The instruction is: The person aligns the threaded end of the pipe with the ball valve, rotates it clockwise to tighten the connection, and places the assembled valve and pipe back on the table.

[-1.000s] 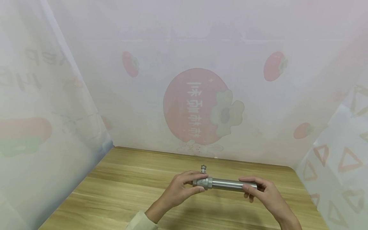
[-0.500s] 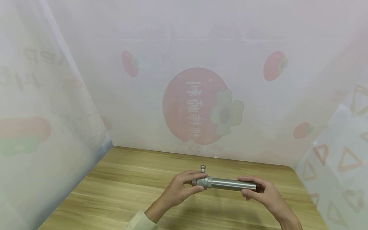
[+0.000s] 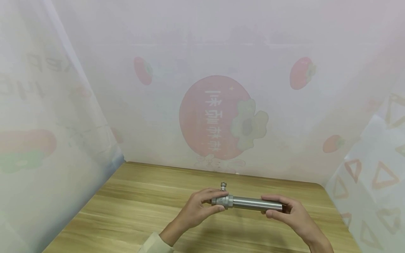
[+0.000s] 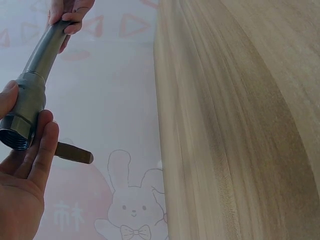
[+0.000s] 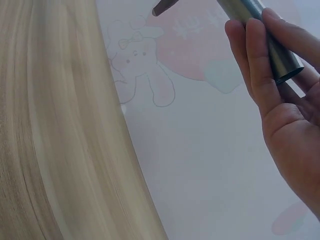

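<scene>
A silver metal ball valve (image 3: 223, 200) is joined to a straight steel pipe (image 3: 253, 202), and the two are held level above the table. My left hand (image 3: 197, 207) grips the valve body, thumb on the near side and fingers on the far side. The valve's lever handle (image 3: 223, 185) sticks out toward the back wall. In the left wrist view, the threaded open end (image 4: 16, 139) of the valve faces the camera. My right hand (image 3: 291, 209) holds the pipe's free end between thumb and fingers; in the right wrist view that plain pipe end (image 5: 285, 62) shows between them.
Below the hands is a wood-grain table (image 3: 152, 189). Pale printed cloth walls (image 3: 158, 116) stand behind it and on both sides, close to its edges.
My right thumb has slid toward the near lower side of the pipe, and the fingers have shifted around its end. The valve and left hand stay almost still.
</scene>
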{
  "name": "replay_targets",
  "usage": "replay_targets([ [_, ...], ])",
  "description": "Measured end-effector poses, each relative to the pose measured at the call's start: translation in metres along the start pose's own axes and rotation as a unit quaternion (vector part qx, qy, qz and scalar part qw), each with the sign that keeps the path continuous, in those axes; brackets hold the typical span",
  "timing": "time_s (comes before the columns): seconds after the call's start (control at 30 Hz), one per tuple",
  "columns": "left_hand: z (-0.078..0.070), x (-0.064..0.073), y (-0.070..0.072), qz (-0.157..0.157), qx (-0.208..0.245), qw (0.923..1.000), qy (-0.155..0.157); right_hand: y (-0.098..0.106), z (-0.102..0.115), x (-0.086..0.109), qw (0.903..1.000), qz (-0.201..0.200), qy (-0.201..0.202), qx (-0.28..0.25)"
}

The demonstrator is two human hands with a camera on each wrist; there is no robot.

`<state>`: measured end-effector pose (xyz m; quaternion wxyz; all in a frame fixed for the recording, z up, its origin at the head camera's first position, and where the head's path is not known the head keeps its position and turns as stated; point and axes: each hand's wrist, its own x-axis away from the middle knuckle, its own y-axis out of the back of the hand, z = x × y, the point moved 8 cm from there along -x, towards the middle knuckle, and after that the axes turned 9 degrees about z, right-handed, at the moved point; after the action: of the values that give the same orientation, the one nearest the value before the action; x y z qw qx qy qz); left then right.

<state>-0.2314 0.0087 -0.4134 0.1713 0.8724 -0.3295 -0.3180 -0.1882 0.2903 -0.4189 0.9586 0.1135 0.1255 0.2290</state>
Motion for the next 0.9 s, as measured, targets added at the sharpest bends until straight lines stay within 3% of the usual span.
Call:
replay_targets([
  [0.27,-0.0023,-0.0001,0.0004,0.001,-0.001,1.0000,-0.001,0.0023,-0.0006,0.0014,0.9996,-0.014,-0.022,0.008],
  [0.9,-0.0027,-0.0009,0.0005,0.000,0.000,0.9999,-0.010,0.0020,0.0029,0.0021,0.9994,-0.020,-0.018,0.021],
])
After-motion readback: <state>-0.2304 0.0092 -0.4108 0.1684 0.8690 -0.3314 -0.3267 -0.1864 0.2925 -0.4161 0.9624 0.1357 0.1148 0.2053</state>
